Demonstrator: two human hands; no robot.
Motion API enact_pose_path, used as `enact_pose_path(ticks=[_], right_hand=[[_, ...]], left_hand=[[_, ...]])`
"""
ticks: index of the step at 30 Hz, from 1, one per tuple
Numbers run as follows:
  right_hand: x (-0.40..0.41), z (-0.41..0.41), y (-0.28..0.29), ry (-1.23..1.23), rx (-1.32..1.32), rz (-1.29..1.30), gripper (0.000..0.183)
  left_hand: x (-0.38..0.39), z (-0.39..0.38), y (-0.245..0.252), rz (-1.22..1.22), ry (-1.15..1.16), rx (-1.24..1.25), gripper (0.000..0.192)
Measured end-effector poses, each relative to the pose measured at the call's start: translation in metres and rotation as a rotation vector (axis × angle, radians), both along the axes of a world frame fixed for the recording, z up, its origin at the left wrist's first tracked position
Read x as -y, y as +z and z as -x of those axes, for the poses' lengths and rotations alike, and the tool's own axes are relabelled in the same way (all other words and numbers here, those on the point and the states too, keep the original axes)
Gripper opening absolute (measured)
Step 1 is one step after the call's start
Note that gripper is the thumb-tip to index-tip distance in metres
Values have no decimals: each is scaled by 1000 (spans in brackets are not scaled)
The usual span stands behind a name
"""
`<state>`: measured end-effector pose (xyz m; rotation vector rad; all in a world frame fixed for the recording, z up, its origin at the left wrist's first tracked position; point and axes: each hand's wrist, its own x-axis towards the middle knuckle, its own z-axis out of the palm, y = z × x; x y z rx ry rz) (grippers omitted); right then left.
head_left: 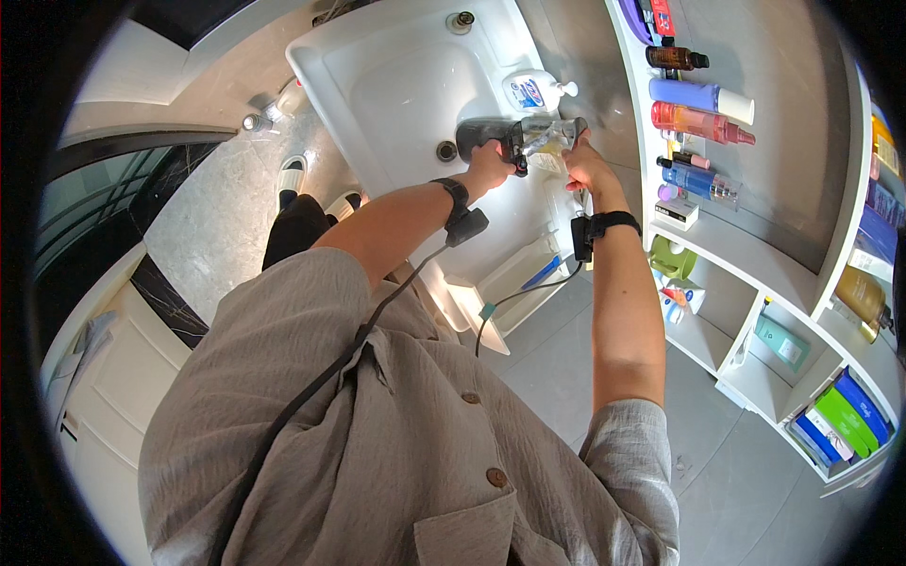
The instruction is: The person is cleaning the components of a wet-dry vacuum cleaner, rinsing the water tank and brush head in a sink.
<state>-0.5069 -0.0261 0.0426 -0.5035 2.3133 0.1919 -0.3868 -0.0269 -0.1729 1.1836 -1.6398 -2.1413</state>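
Observation:
Over the right side of a white sink (368, 134), my left hand (488, 166) grips the black-clasped part of a clear container (485, 134) that lies on its side, its dark transparent end by the drain. My right hand (591, 166) is at the container's other end, fingers curled around its rim. Some crumpled clear or whitish material shows inside the container, too blurred to name. A white pump bottle (531, 90) with a blue label lies just beyond it on the sink's edge. Both wrists wear black straps with small boxes.
A faucet fitting (460, 22) is at the sink's far side. White shelves (778, 283) on the right hold several cosmetic bottles, boxes and a green cup (672, 258). An open white tray (524, 283) with a blue item sits near the sink's close edge. A small bottle (256, 122) stands left.

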Motion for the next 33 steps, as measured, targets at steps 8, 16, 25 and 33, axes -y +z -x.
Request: enact_pose_path(ticks=[8,16,25,33], right_hand=[[3,-2,2,14,-7,-28,85],[2,-5,7,36,12,-15,89],[0,0,1,4,14,16,87],[1,-3,1,-6,21,21,89]], left_hand=[[2,-4,1,-14,-12,15,52],[0,-4,1,3,-8,0,51],[0,-4,3,20,-4,6,49],[-1,-5,4,17,16,-6,45]])
